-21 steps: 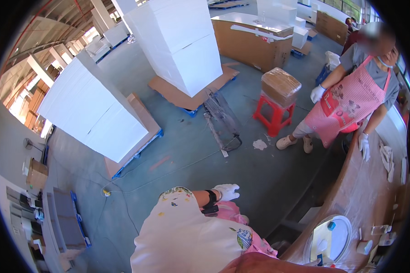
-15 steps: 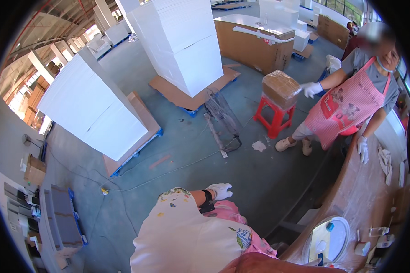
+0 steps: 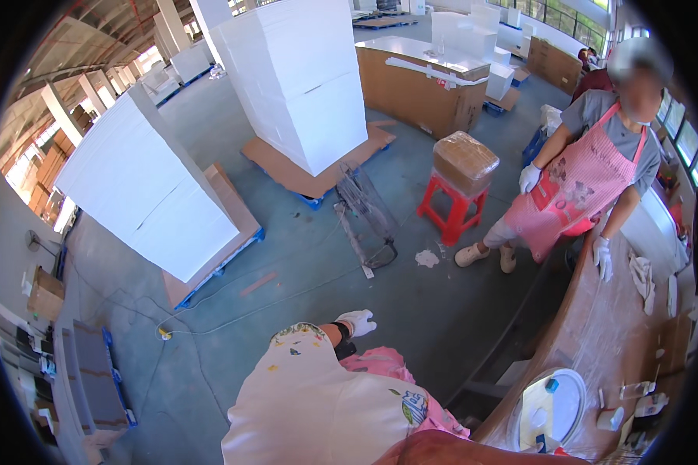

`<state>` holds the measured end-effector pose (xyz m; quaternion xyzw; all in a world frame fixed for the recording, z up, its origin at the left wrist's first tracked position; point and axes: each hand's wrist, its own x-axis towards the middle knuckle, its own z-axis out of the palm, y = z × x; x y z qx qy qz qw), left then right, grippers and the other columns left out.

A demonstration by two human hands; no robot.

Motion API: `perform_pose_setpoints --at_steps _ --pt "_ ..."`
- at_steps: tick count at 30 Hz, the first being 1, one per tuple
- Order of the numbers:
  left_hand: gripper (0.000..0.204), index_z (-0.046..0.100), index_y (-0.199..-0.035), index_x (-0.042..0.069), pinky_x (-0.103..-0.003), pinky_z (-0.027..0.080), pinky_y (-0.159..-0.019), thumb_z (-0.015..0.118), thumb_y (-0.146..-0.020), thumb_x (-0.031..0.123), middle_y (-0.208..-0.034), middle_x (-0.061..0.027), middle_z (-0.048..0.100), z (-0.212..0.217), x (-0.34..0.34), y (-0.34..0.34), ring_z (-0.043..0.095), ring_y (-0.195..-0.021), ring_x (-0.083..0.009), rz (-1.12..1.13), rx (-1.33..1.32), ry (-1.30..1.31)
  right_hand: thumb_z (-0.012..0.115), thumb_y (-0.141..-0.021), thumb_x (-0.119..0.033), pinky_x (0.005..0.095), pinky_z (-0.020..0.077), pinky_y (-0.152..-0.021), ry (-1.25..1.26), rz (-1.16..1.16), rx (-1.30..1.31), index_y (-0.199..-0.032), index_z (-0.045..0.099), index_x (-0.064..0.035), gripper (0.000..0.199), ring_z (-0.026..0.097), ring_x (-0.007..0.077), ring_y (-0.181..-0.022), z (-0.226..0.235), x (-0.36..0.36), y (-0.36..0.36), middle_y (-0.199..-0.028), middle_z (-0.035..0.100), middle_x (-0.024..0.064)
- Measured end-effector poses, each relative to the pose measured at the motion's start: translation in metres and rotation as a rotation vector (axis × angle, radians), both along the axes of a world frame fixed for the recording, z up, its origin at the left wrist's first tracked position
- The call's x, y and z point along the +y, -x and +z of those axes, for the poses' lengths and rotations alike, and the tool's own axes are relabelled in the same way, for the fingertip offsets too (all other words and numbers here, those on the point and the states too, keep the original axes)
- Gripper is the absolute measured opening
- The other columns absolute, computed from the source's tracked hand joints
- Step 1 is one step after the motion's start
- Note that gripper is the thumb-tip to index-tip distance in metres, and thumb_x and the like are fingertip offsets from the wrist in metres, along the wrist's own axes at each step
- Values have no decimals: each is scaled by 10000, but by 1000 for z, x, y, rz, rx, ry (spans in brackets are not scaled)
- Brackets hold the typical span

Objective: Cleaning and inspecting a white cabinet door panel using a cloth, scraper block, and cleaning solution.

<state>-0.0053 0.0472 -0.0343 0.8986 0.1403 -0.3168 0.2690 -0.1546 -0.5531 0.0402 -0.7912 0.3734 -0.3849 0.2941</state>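
My left hand (image 3: 357,322), in a white glove with a black watch at the wrist, hangs over the floor beside my pink apron (image 3: 381,361). Its fingers are apart and hold nothing. My right forearm (image 3: 450,449) crosses the bottom edge, blurred, and its hand is out of sight. Nearest to that arm is a round white tub (image 3: 572,404) on the wrapped bench, with a pale board and a blue piece across its top. Small white containers (image 3: 609,419) stand to its right.
A co-worker in a pink striped apron (image 3: 578,182) stands at the bench (image 3: 547,353), far right. Nearby, a red stool (image 3: 451,208) bears a taped carton (image 3: 465,161). White stacks (image 3: 159,194) rest on pallets. A black-framed trolley (image 3: 367,213) and a cable (image 3: 236,314) lie on the floor.
The view has shifted slightly, so the surroundings sit further left. The co-worker's hand has left the carton and now rests by the apron. My left hand still hangs empty.
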Motion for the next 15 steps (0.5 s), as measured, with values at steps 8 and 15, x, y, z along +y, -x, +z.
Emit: perform_pose_setpoints --at_steps 8,15 --pt "591 520 -1392 95 -429 413 -1072 534 -932 465 -1382 -178 569 -3 4 7 528 -1294 -341 33 -23 -7 571 -1010 -202 417 486 -1011 -28 51 -86 -1409 403 74 513 591 355 -1136 -11 -5 -17 -1296 556 288" --pt "574 525 -1390 105 -432 415 -1069 528 -928 446 -1375 -175 574 -5 11 18 535 -1286 -338 16 -10 -17 571 -1009 -200 418 483 -1016 -38 50 -156 -1419 395 72 522 590 349 -1140 -12 -8 -21 -1306 552 286"
